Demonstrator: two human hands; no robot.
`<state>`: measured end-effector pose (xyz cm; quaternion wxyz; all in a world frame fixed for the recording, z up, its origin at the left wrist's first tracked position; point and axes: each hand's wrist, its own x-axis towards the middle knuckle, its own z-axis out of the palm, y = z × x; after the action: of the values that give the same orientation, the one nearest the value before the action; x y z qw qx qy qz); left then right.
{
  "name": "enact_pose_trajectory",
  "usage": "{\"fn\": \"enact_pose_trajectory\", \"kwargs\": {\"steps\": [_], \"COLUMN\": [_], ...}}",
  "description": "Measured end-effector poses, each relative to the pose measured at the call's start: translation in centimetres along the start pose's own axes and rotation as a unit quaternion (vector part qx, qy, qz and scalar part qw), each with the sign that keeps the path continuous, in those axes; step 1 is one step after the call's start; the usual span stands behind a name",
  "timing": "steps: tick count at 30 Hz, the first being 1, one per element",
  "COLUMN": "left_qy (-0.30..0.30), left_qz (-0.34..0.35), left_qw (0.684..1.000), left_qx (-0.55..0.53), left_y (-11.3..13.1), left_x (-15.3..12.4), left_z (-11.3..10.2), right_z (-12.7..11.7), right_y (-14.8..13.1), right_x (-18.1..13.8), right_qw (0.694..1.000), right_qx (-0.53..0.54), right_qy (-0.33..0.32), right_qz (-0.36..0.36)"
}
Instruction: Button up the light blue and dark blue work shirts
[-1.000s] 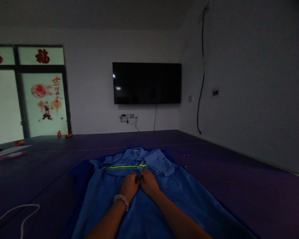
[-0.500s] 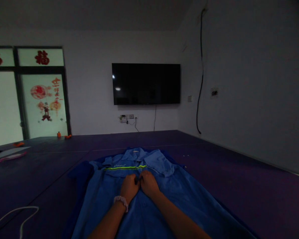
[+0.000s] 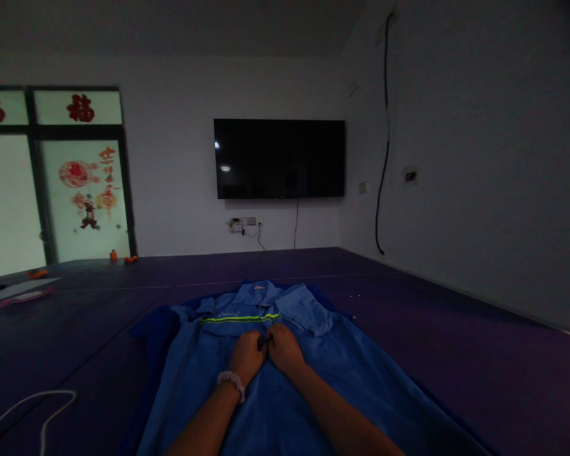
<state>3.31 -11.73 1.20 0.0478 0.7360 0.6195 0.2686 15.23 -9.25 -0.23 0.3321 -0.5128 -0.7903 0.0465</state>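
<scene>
A blue shirt (image 3: 237, 373) with a collar, a chest stripe in bright yellow-green and a buttoned front lies spread out before me, its collar end away from me. My left hand (image 3: 247, 353), with a pale scrunchie (image 3: 232, 381) at the wrist, is closed on the front placket just below the stripe. Right beside it my right hand (image 3: 285, 349) pinches the same placket, the fingertips of both hands meeting. A small dark fold of cloth shows between them. The button there is hidden by the fingers. Darker blue cloth (image 3: 159, 326) sticks out from beneath the shirt.
The shirt rests on a wide purple table (image 3: 432, 342). A white cable (image 3: 42, 394) lies at the near left. Farther left are a pink-edged item (image 3: 26, 297) and small orange objects (image 3: 130, 259). A television (image 3: 280, 159) hangs on the far wall.
Both hands stay at the same spot on the placket, with hardly any finger movement visible. The view has shifted very slightly.
</scene>
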Motion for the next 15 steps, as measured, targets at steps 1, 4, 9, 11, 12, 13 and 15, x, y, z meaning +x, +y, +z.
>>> {"fn": "enact_pose_trajectory", "kwargs": {"steps": [1, 4, 9, 11, 12, 13, 15], "left_qy": [-0.002, -0.006, -0.018, -0.021, -0.02, -0.018, -0.015], "left_qz": [-0.003, -0.004, -0.008, -0.006, -0.005, -0.003, -0.004], "left_qw": [1.0, 1.0, 1.0, 1.0, 1.0, 1.0, 1.0], "left_qx": [-0.001, -0.001, 0.012, 0.017, 0.018, 0.019, 0.02], "left_y": [0.04, 0.12, 0.24, 0.29, 0.32, 0.34, 0.37], "left_x": [0.0, 0.0, -0.05, -0.09, -0.11, -0.12, -0.14], "left_z": [-0.01, -0.04, -0.17, -0.25, -0.29, -0.31, -0.34], "right_z": [0.05, 0.2, 0.19, 0.09, 0.04, 0.0, -0.05], "right_y": [0.04, 0.19, 0.16, 0.05, 0.0, -0.04, -0.09], "right_x": [0.01, 0.06, 0.05, 0.03, 0.02, 0.02, 0.05], "right_qw": [1.0, 1.0, 1.0, 1.0, 1.0, 1.0, 1.0], "right_qx": [0.0, -0.002, -0.004, -0.008, -0.01, -0.012, -0.014], "right_qy": [0.001, 0.003, -0.003, -0.005, -0.007, -0.009, -0.011], "right_qz": [0.0, 0.001, 0.001, 0.003, 0.004, 0.006, 0.009]}}
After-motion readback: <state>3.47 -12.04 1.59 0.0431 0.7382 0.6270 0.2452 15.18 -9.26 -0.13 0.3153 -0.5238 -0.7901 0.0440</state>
